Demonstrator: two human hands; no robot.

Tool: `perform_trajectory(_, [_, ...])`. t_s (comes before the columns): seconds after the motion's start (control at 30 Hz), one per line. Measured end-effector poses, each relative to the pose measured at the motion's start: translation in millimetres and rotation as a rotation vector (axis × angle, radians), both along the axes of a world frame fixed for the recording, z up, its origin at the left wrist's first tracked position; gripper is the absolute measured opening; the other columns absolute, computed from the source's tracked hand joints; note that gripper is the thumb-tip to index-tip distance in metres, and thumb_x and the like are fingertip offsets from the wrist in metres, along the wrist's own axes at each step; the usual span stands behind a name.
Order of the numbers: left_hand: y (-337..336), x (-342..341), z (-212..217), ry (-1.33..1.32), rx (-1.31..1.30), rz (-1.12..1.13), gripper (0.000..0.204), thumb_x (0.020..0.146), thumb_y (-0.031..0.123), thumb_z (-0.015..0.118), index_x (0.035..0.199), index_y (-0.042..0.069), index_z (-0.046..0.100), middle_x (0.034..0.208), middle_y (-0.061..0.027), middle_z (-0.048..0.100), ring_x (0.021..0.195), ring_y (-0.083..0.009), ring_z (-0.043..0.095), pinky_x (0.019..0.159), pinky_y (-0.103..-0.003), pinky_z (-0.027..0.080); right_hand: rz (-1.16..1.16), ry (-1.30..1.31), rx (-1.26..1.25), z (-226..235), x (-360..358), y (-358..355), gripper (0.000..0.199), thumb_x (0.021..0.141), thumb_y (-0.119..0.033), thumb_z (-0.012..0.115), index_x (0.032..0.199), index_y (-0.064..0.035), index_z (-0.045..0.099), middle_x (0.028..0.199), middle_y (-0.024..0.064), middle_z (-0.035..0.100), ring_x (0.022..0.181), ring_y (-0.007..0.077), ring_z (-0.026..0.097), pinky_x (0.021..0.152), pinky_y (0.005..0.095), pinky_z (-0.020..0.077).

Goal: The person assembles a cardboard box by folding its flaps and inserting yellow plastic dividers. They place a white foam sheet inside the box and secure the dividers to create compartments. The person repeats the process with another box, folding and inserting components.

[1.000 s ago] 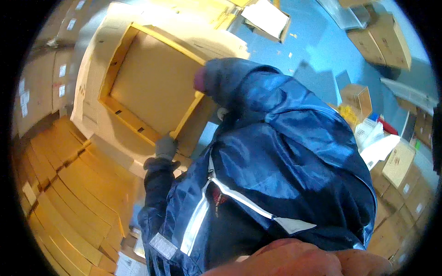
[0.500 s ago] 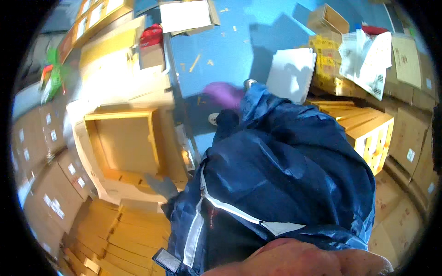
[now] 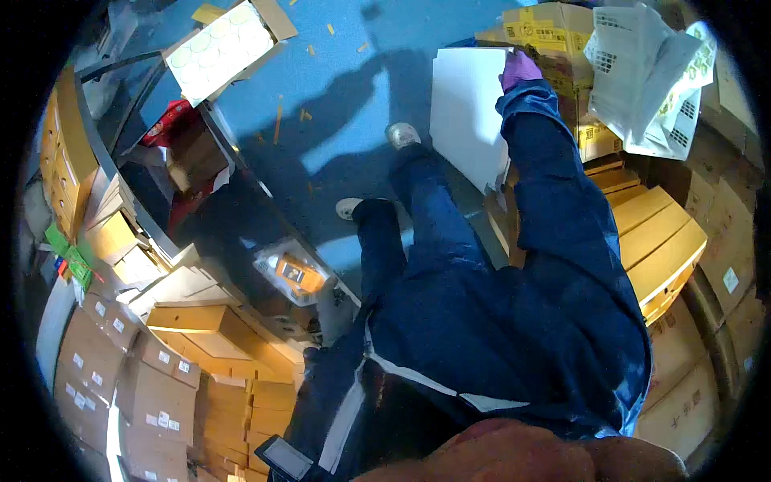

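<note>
My right hand (image 3: 520, 71), in a purple glove, is closed at the upper right edge of a stack of flat white panels (image 3: 470, 108). The fingers' undersides are hidden. Low on the left, my left hand (image 3: 333, 312) shows as a dim grey glove beside the dark table edge; its fingers are too unclear to read. Close by it lies a clear plastic bag (image 3: 291, 275) with an orange item inside. A yellow-brown wooden drawer-like box (image 3: 201, 321) stands to the left of that hand.
Taped cartons (image 3: 554, 36) and a white plastic basket (image 3: 642, 88) stand at the far right. Wooden pieces (image 3: 658, 249) are stacked beside my right arm. A box of white round items (image 3: 225, 52) sits far left. Brown cartons (image 3: 88, 353) line the left; tape scraps lie on the blue floor.
The view has swung. My right hand has gone from above the floor in the middle to the white panels on the right. My left hand is now away from the wooden box.
</note>
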State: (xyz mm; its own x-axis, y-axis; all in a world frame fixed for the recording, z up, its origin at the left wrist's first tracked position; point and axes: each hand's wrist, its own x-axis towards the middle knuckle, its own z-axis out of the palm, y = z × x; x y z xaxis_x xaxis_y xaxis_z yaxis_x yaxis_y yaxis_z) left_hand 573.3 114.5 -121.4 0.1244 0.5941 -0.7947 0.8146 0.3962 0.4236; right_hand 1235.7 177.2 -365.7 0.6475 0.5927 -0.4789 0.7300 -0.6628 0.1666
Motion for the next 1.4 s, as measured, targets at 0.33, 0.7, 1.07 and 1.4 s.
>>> perform_trajectory(0.33, [29.4, 11.4, -49.2, -0.03, -0.038, -0.112, 0.046, 0.089, 0.009, 0.06, 0.134, 0.001, 0.051, 0.124, -0.0174, 0.059, 0.107, -0.028, 0.061, 0.092, -0.038, 0.049, 0.35, -0.174, -0.057, -33.3, -33.5, 27.9, 0.025, 0.093, -0.02, 0.05, 0.103, -0.0096, 0.071, 0.1, 0.0115, 0.07, 0.093, 0.0327, 0.069, 0.079, 0.0446, 0.0539])
perform_trajectory(0.7, [21.0, 32.8, -52.7, 0.008, -0.005, -0.112, 0.043, 0.09, 0.009, 0.059, 0.132, 0.002, 0.051, 0.12, -0.017, 0.06, 0.103, -0.0277, 0.061, 0.091, -0.039, 0.048, -0.508, 0.317, 0.253, -23.6, -45.2, 27.2, 0.031, 0.092, -0.02, 0.049, 0.114, -0.005, 0.065, 0.117, 0.0202, 0.063, 0.112, 0.0388, 0.061, 0.091, 0.0444, 0.053])
perform_trajectory(1.07, [64.1, 99.3, -97.1, -0.167, -0.092, -0.196, 0.043, 0.09, 0.012, 0.063, 0.13, 0.002, 0.054, 0.122, -0.0197, 0.06, 0.107, -0.0325, 0.062, 0.092, -0.039, 0.05, -0.525, -0.134, 0.601, -33.5, -89.4, -37.5, 0.06, 0.071, -0.027, 0.084, 0.119, 0.0001, 0.058, 0.112, 0.0201, 0.062, 0.106, 0.0392, 0.06, 0.095, 0.0459, 0.0492])
perform_trajectory(1.4, [145.8, 383.8, -213.9, -0.504, -0.021, -0.709, 0.055, 0.091, 0.027, 0.066, 0.135, 0.001, 0.048, 0.129, -0.0247, 0.056, 0.12, -0.0411, 0.055, 0.101, -0.043, 0.045, -0.554, 0.459, 0.764, -94.6, -12.2, -100.2, 0.044, 0.094, -0.037, 0.059, 0.126, -0.0063, 0.062, 0.12, 0.0196, 0.066, 0.115, 0.0365, 0.06, 0.099, 0.0392, 0.0461])
